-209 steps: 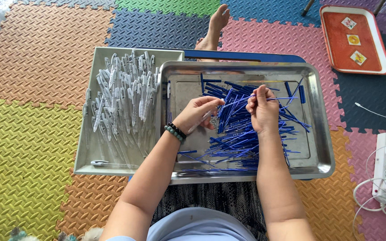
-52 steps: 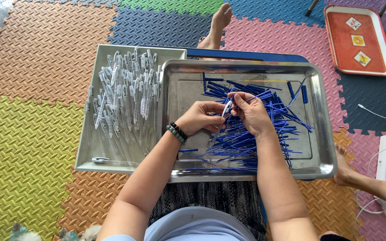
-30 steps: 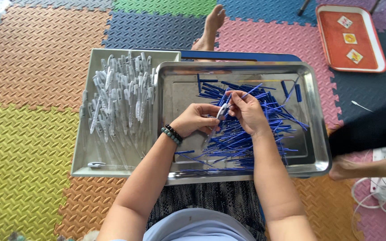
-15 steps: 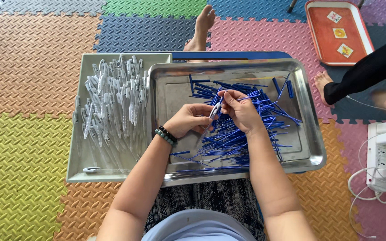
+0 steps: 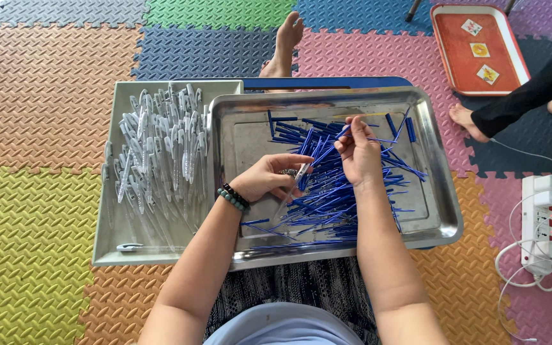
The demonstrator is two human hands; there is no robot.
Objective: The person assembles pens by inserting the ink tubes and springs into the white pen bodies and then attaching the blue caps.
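— Foam floor mats (image 5: 39, 76) in orange, green, blue and pink, all ridged, lie under two trays. What is in hand?

— Her left hand (image 5: 264, 180) pinches a clear pen barrel (image 5: 292, 186) over the steel tray (image 5: 445, 211), thumb and fingers closed around it. Her right hand (image 5: 358, 150) holds one thin blue refill (image 5: 338, 135) by its end, fingertips narrow, just above the pile of refills (image 5: 333, 191).

— How would the joining go well?

— I'd judge it wants the barrel's open end held steady and tilted toward the refill, with the refill gripped near its tip so it doesn't flex. These are slim, springy plastic tubes, and the glossy barrel looks slippery.

— And the other tray?

— That grey tray (image 5: 107, 249), matte and square-cornered, lies to the left, partly under the shiny one, and carries a heap of clear pens (image 5: 158, 147) with white clips.

— Anything else around?

— An orange tray (image 5: 455, 70) beyond, a white power strip (image 5: 538, 217) with cables, and another person's foot (image 5: 464, 118) at the right.
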